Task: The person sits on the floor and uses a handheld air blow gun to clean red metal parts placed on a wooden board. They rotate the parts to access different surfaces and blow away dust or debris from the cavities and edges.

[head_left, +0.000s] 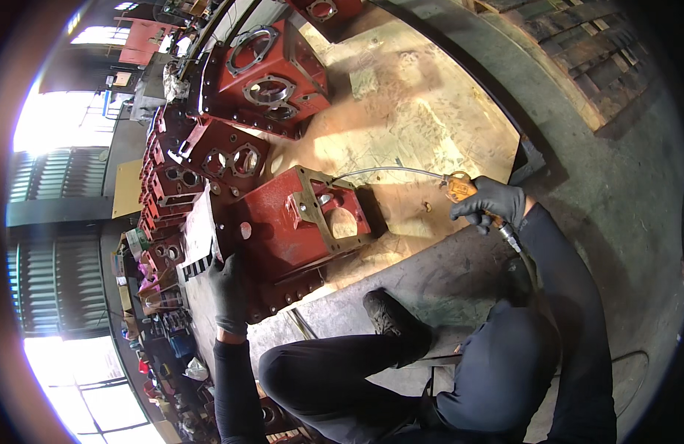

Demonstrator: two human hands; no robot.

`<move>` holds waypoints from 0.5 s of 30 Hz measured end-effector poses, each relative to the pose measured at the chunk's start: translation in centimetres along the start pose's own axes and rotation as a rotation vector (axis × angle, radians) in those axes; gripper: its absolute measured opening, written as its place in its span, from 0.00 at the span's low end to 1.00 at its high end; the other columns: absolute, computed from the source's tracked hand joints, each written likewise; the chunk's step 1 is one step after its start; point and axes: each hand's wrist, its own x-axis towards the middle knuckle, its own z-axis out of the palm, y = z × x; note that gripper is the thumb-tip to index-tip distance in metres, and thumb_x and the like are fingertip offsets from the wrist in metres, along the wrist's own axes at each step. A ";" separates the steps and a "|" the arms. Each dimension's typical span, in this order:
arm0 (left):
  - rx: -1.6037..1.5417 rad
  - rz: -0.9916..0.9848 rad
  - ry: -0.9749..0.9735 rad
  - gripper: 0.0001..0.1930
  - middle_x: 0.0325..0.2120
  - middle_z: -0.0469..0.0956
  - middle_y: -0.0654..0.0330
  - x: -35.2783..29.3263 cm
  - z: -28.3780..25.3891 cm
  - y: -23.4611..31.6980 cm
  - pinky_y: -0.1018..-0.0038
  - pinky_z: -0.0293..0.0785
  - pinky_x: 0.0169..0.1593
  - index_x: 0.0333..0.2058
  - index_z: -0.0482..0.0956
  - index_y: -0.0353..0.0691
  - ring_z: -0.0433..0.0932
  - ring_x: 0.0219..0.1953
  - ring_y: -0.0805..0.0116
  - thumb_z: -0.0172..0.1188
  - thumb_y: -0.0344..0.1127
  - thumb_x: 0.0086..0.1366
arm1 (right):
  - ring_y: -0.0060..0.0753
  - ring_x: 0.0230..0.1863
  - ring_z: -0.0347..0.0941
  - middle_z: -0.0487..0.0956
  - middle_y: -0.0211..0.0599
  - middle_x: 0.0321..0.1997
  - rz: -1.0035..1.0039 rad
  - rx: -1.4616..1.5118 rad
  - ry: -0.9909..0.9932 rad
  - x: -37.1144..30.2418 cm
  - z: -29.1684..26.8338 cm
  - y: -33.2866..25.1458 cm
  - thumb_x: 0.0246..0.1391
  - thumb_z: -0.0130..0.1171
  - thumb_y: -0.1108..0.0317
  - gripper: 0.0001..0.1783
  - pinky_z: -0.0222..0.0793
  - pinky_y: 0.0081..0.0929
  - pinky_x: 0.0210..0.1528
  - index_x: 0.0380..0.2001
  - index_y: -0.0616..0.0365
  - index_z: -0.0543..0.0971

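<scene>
In my right hand (493,203), in a dark glove, is an orange air blow gun (460,187), my fingers closed round its body. Its long thin metal tube (393,169) arches left to the open end of a red cast metal housing (279,229). A hose (530,266) joins the gun below my hand. This housing has a bare machined rim and a rectangular opening on its right side. My left hand (229,292), also gloved, grips the housing's left flange edge; some fingers are hidden. Beside it is a white sheet (199,237) with black lettering.
More red castings stand behind and to the left, including a large housing with round bores (271,85). A worn wooden board (430,111) lies under the work. At the far right is a wooden pallet (578,52). My shoe (390,314) is just in front of the board.
</scene>
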 end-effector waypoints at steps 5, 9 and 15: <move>-0.105 -0.076 -0.036 0.09 0.27 0.73 0.72 0.2 -0.2 -0.2 0.80 0.64 0.33 0.36 0.79 0.34 0.65 0.29 0.83 0.52 0.33 0.71 | 0.21 0.12 0.65 0.70 0.30 0.15 0.042 -0.007 -0.076 1.7 -1.9 -0.9 0.53 0.68 0.67 0.10 0.66 0.26 0.16 0.30 0.64 0.82; -0.186 -0.154 -0.016 0.09 0.25 0.72 0.72 0.3 0.2 0.1 0.80 0.62 0.31 0.35 0.79 0.35 0.64 0.27 0.84 0.52 0.33 0.70 | 0.20 0.12 0.62 0.68 0.27 0.15 0.041 -0.002 -0.173 2.2 -3.2 -2.0 0.54 0.68 0.66 0.10 0.63 0.27 0.16 0.31 0.62 0.82; -0.009 -0.096 -0.014 0.10 0.27 0.74 0.71 -0.1 0.1 1.3 0.77 0.65 0.33 0.38 0.81 0.36 0.66 0.28 0.82 0.51 0.34 0.70 | 0.22 0.11 0.66 0.72 0.30 0.17 0.038 0.037 -0.112 1.6 -4.7 -0.6 0.54 0.67 0.66 0.10 0.67 0.27 0.16 0.32 0.63 0.83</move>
